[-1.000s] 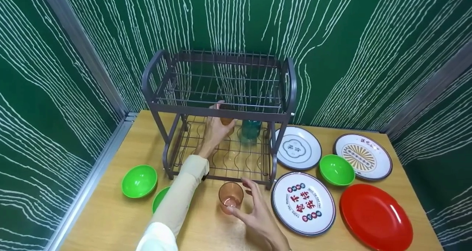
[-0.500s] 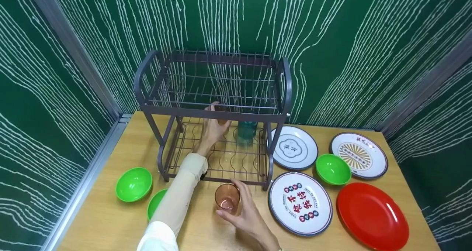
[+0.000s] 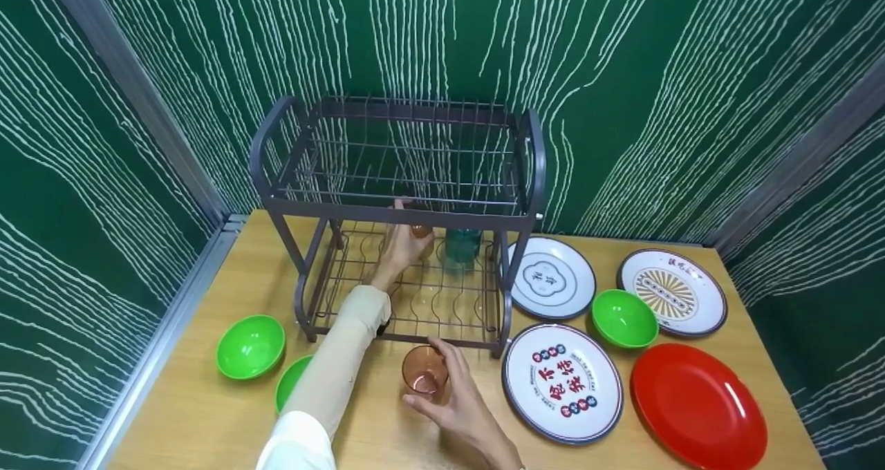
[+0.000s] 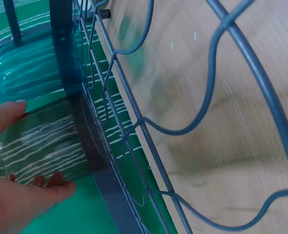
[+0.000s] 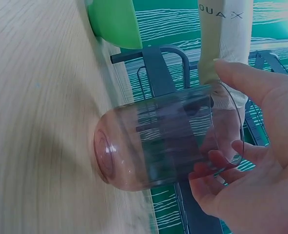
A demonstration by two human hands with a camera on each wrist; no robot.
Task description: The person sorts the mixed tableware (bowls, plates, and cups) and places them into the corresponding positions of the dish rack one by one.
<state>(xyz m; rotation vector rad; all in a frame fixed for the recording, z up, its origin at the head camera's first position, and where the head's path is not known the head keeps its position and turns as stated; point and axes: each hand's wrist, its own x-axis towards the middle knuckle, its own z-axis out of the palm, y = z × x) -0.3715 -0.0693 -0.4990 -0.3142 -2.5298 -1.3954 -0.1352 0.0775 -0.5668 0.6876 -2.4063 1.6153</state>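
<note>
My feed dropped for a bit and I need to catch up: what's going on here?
A person's left hand is inside the lower level of a dark rack, gripping an amber glass next to a teal glass. The right hand holds a second amber glass near its rim, in front of the rack; its base is on or just above the table. Three green bowls, three white plates and a red plate sit outside the rack.

I count one rack (image 3: 453, 217), three green bowls (image 3: 251, 347) (two toward eight o'clock, one at four), three patterned white plates (image 3: 562, 383) and one red plate (image 3: 700, 406) toward four, two amber glasses (image 3: 425, 371), one at six, and one teal glass (image 3: 462, 246)
</note>
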